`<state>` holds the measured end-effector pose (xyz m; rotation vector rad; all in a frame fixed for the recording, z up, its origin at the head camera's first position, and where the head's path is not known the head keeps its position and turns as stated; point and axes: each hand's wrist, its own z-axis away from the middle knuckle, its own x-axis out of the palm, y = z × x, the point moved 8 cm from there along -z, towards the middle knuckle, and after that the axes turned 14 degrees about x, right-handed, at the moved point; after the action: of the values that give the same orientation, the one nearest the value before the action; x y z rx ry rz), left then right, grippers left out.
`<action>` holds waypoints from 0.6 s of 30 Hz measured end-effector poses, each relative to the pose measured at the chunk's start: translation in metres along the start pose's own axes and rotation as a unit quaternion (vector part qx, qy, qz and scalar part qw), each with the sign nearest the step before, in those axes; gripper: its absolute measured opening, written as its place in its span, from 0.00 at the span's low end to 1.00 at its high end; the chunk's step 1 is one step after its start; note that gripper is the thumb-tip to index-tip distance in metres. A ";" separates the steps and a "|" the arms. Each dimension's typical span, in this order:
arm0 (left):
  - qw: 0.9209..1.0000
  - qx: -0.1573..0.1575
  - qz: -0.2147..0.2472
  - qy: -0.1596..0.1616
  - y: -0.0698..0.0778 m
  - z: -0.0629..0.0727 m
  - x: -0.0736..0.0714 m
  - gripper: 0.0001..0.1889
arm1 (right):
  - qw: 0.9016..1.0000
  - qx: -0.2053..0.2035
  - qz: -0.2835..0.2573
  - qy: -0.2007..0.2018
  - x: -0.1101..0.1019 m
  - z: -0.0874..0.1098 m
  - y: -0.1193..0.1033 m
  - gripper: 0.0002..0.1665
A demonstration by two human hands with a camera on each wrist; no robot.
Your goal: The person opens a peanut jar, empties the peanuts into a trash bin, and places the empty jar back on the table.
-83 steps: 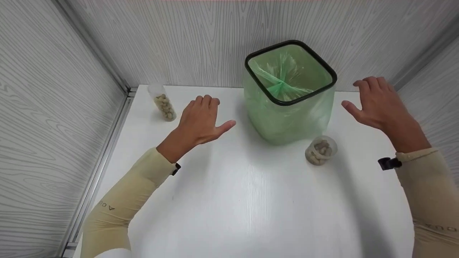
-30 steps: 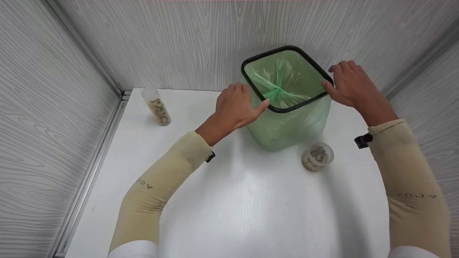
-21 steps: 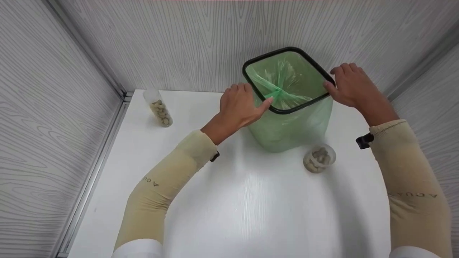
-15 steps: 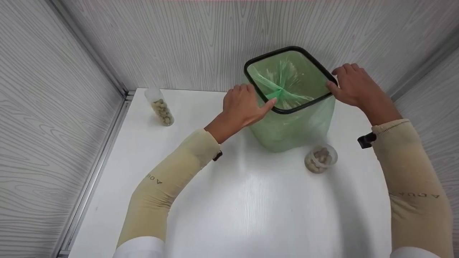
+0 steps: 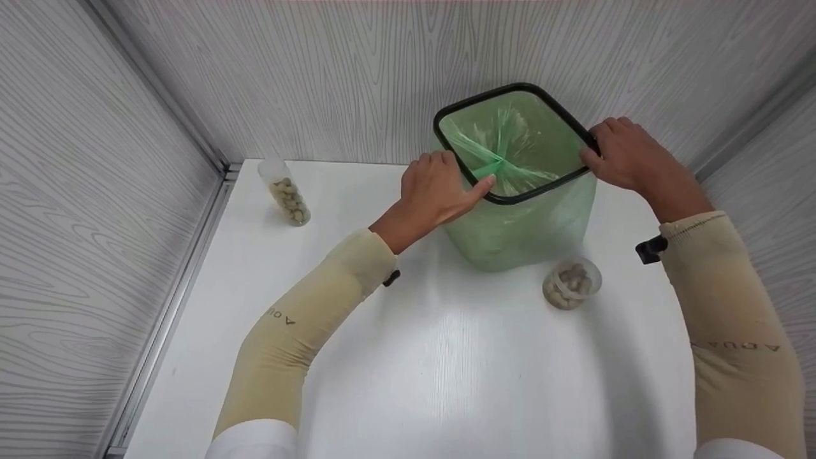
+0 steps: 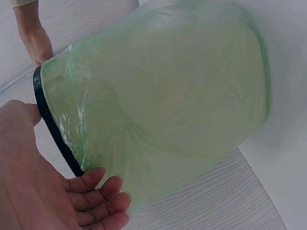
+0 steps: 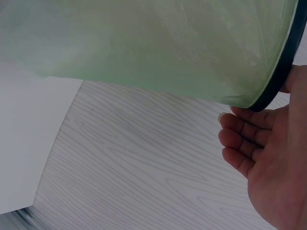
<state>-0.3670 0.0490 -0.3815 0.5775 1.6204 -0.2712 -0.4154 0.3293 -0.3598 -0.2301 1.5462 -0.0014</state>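
Observation:
A square trash can [image 5: 516,233] lined with a thin green plastic bag stands upright at the back of the table. A black ring rim [image 5: 468,104] holds the bag round its mouth, and the bag is gathered in a twist [image 5: 499,161] inside. My left hand [image 5: 437,191] grips the rim at its near left side, thumb over the top, fingers [image 6: 103,194] outside against the bag. At the right corner my right hand [image 5: 628,153] holds the rim, thumb inside and fingers [image 7: 242,139] curled below it. The can's bottom interior is hidden.
A tall clear jar [image 5: 285,191] of pale nut-like pieces stands at the left back. A short clear cup [image 5: 572,284] with similar pieces sits just in front of the can, to the right. Grey wood-grain panels [image 5: 319,76] wall the white table [image 5: 446,370].
Both hands came in from either side, away from the can, and took hold of its rim. Over the last half second they moved only slightly; the can has stayed in place.

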 end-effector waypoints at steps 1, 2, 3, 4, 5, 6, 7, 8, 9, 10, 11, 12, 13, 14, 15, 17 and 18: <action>1.000 -0.001 0.001 0.003 -0.001 -0.001 0.000 0.47 | 1.000 0.000 0.002 -0.003 0.001 -0.001 0.000 0.33; 1.000 -0.002 0.000 0.006 -0.002 -0.001 0.000 0.46 | 1.000 0.000 0.005 -0.006 0.001 -0.001 0.000 0.32; 1.000 -0.002 0.000 0.009 -0.002 -0.002 0.000 0.45 | 1.000 -0.001 0.008 -0.009 0.002 -0.002 0.000 0.32; 1.000 -0.002 -0.002 0.012 -0.003 -0.002 0.000 0.43 | 1.000 -0.002 0.010 -0.010 0.002 -0.002 0.000 0.31; 1.000 -0.002 -0.005 0.015 -0.003 -0.002 -0.001 0.42 | 1.000 -0.003 0.012 -0.011 0.002 -0.001 0.000 0.30; 1.000 -0.002 -0.006 0.017 -0.003 -0.002 -0.001 0.40 | 1.000 -0.004 0.014 -0.012 0.001 -0.001 0.000 0.30; 1.000 -0.003 -0.006 0.019 -0.004 -0.002 -0.002 0.39 | 1.000 -0.006 0.016 -0.012 0.001 -0.001 -0.001 0.30; 1.000 -0.003 -0.007 0.020 -0.004 -0.002 -0.002 0.38 | 1.000 -0.008 0.018 -0.010 0.001 0.000 -0.002 0.30; 1.000 -0.002 -0.007 0.020 -0.005 -0.002 -0.002 0.37 | 1.000 -0.011 0.019 -0.008 0.002 0.000 -0.002 0.30; 1.000 -0.002 -0.007 0.020 -0.005 -0.003 -0.002 0.36 | 1.000 -0.014 0.020 -0.005 0.002 0.001 -0.003 0.30; 1.000 -0.002 -0.005 0.019 -0.005 -0.003 -0.002 0.35 | 1.000 -0.017 0.021 -0.004 0.002 0.001 -0.003 0.30; 1.000 -0.002 -0.002 0.018 -0.006 -0.003 -0.002 0.34 | 1.000 -0.019 0.022 -0.002 0.002 0.002 -0.004 0.30; 1.000 -0.002 0.000 0.016 -0.006 -0.004 -0.001 0.34 | 1.000 -0.021 0.023 -0.001 0.003 0.003 -0.004 0.29; 1.000 -0.003 0.003 0.013 -0.007 -0.004 -0.001 0.34 | 0.999 -0.024 0.023 0.001 0.003 0.003 -0.004 0.29; 1.000 -0.003 0.006 0.011 -0.008 -0.005 -0.001 0.33 | 0.999 -0.026 0.023 0.002 0.003 0.003 -0.005 0.28; 1.000 -0.004 0.012 0.008 -0.009 -0.005 -0.001 0.33 | 0.999 -0.032 0.023 0.004 0.003 0.004 -0.006 0.28; 1.000 -0.003 0.014 0.008 -0.010 -0.005 -0.001 0.32 | 0.999 -0.034 0.023 0.006 0.003 0.005 -0.006 0.28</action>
<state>-0.3763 0.0430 -0.3815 0.5991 1.6258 -0.2407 -0.4096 0.3232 -0.3620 -0.2493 1.5648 0.0861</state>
